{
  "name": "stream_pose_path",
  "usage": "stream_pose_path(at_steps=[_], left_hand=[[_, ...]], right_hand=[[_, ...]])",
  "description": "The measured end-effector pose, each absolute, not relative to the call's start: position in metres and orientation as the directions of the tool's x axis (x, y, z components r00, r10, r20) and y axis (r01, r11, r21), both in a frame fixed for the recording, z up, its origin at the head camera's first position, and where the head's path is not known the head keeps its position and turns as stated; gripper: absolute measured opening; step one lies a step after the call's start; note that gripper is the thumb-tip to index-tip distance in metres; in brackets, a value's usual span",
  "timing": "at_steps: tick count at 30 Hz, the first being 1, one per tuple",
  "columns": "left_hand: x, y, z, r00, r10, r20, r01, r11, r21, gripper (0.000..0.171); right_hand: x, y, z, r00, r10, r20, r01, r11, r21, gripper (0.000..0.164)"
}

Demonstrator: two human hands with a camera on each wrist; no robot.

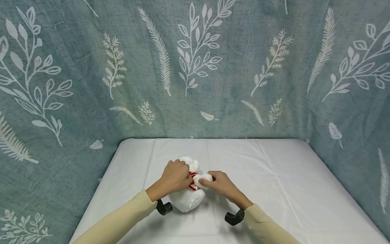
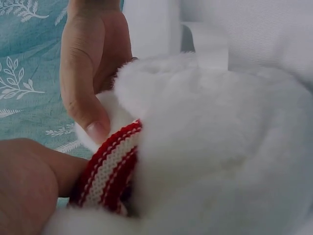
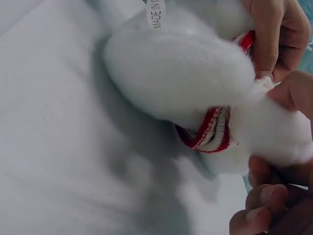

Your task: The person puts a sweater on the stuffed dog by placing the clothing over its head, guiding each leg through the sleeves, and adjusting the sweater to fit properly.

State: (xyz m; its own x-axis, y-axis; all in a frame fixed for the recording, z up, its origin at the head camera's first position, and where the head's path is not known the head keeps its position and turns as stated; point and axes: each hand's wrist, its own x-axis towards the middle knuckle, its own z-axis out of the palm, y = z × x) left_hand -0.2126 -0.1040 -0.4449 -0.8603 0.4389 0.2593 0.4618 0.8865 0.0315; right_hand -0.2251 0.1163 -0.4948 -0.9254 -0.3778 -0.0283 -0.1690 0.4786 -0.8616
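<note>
A white plush toy (image 1: 186,200) wearing a red-and-white striped knitted garment (image 2: 110,169) is between my two hands above the table. My left hand (image 1: 175,176) curls over the toy, its fingers gripping the garment's edge beside the fur. With thumb and fingers on either side, my right hand (image 1: 223,184) holds a rounded white limb (image 3: 279,132) of the toy. In the right wrist view, the striped knit loops around near that limb's base. The toy's face is hidden in all views.
A white cloth covers the table (image 1: 259,176). Blue-green curtains (image 1: 231,112) with white leaf prints stand behind it and at both sides. A white fabric tag (image 2: 210,46) sticks out of the toy's fur. Black wrist devices (image 1: 234,217) hang under both wrists.
</note>
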Motion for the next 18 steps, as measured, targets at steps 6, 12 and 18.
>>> stream_pose_path(at_steps=[6, 12, 18], left_hand=[[-0.214, -0.104, -0.445, -0.866, 0.433, 0.248, 0.456, 0.889, 0.041, 0.033], [-0.215, -0.107, -0.442, -0.880, 0.412, 0.236, 0.440, 0.894, 0.080, 0.039], [-0.215, -0.113, -0.442, -0.869, 0.429, 0.245, 0.483, 0.841, 0.244, 0.040]], right_hand=[[-0.225, 0.116, -0.497, -0.914, -0.400, -0.073, -0.128, 0.452, -0.883, 0.030], [-0.226, 0.121, -0.498, -0.913, -0.407, -0.031, -0.177, 0.463, -0.868, 0.025], [-0.226, 0.128, -0.495, -0.900, -0.430, -0.068, -0.151, 0.454, -0.878, 0.028]])
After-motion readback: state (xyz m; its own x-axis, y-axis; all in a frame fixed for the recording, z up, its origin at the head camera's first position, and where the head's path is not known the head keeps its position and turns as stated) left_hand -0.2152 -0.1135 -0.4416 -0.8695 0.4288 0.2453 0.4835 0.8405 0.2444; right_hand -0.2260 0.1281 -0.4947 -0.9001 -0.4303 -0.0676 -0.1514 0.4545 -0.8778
